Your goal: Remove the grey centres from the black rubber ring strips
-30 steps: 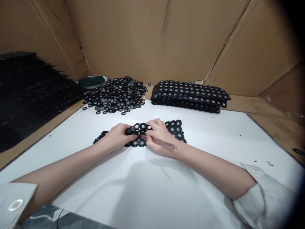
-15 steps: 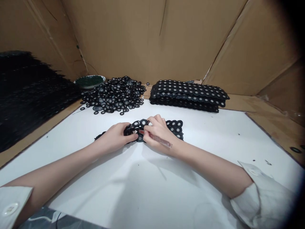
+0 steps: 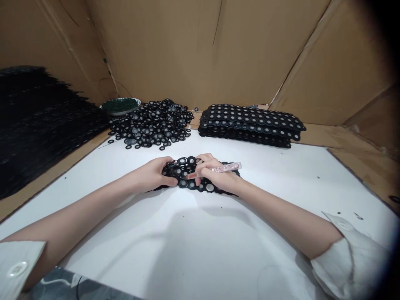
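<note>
A strip of joined black discs with pale round centres (image 3: pixel 210 187) lies on the white board in front of me. My left hand (image 3: pixel 150 173) is closed on its left part, the thumb at the near edge and the fingers at the far side. Over the strip's middle, my right hand (image 3: pixel 215 174) grips a slim tool with a clear pinkish handle (image 3: pixel 227 167). The handle slants up to the right above the hand. Its reddish front end points left at the discs near my left thumb; the tip is too small to make out.
Loose black rings (image 3: pixel 156 125) are heaped at the back left, beside a white bowl (image 3: pixel 138 101) of dark green bits. Finished-looking strips (image 3: pixel 250 123) are stacked at the back right. A dark bristly pile (image 3: pixel 40 125) stands far left. Cardboard walls (image 3: pixel 175 50) enclose the board.
My right hand has turned, so the tool's handle now points up to the right instead of down across the palm. More of the strip's near edge shows. The left hand keeps its grip.
</note>
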`<state>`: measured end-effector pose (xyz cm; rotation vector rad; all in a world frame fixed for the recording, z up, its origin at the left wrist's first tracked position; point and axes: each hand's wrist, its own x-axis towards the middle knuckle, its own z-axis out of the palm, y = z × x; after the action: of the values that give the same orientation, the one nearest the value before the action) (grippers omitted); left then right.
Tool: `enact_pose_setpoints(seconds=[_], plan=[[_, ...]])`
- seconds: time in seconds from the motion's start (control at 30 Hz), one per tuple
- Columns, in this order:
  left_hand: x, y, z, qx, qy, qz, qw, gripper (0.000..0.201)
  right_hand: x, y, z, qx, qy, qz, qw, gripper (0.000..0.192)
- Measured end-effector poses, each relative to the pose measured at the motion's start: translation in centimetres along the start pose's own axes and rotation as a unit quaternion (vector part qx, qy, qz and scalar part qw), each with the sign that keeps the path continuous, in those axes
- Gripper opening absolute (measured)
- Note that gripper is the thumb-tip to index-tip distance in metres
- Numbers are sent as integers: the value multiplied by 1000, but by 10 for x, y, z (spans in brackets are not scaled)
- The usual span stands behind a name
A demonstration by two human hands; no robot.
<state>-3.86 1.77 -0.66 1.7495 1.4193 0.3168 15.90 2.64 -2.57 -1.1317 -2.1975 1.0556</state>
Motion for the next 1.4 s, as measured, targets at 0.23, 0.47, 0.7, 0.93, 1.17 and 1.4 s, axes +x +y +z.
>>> enact_pose_setpoints(seconds=[0.23,0.47,0.7,0.93,1.17,1.4], plan=[[-1,-6,-2,29,21,17,999,47,-2,6,10,-27,25,-43,998,27],[-4,-6,-6,32,-22,30,999,47,-6,-1,16,-38,30,-16,999,23],[-8,-6,7,28,87,-9,996,51,-4,6,32,-151,113,-105,977,26],[-15,3,8,30,57,-34,997,46,0,9,33,-153,110,-89,978,28],[-9,-2,0,95,41,26,994,40,-3,2,20,-84,32,-54,995,26],[-12,4,-16,185,-15,57,981,26,-1,9,14,9,25,-53,998,26]])
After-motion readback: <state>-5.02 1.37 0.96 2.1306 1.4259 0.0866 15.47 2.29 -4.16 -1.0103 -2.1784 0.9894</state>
